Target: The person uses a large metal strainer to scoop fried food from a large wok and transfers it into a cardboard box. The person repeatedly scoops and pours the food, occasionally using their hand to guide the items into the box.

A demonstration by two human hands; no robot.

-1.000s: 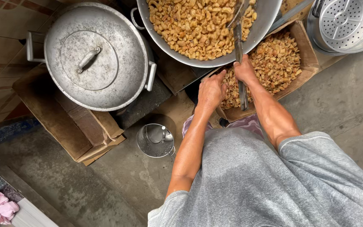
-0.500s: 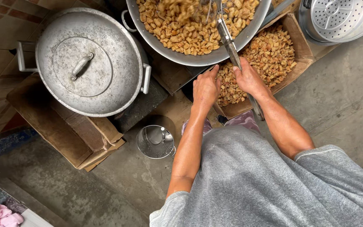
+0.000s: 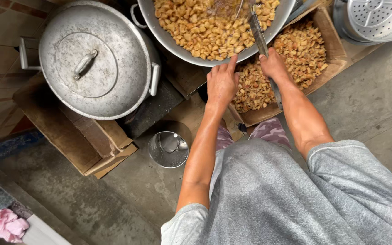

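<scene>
A wide metal wok (image 3: 169, 38) full of golden fried pieces sits at the top middle. My right hand (image 3: 274, 66) grips the long flat metal handle of a wire skimmer (image 3: 256, 27) whose mesh end rests in the wok. My left hand (image 3: 222, 84) is flat, fingers together, just below the wok's rim and holds nothing. Under both hands a cardboard box (image 3: 330, 34) holds more fried pieces.
A big lidded aluminium pot (image 3: 91, 59) stands on cardboard boxes (image 3: 75, 140) at the left. A small shiny metal cup (image 3: 169, 149) sits on the concrete floor. A perforated steamer tray (image 3: 377, 18) is at the top right. A pink cloth (image 3: 5, 224) lies bottom left.
The view has shifted closer over the wok. My right hand has slid along the skimmer handle toward the wok, and my left hand has moved up to the wok's rim.
</scene>
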